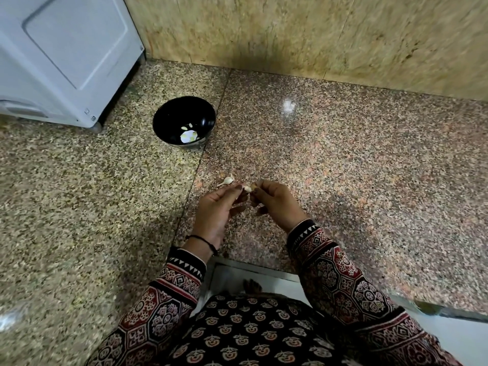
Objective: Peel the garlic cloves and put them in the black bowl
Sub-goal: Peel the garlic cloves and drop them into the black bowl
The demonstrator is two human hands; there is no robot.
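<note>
Both hands meet at frame centre: the left hand (216, 207) and right hand (274, 202) pinch one garlic clove (247, 189) between fingertips. Best to hold it steady with the left, strip skin with the right, then carry it to the black bowl (184, 122), upper left.

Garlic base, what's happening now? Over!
Left hand and right hand pinch one garlic clove. Spare clove on counter. Black bowl holds peeled cloves; nothing blocking.
</note>
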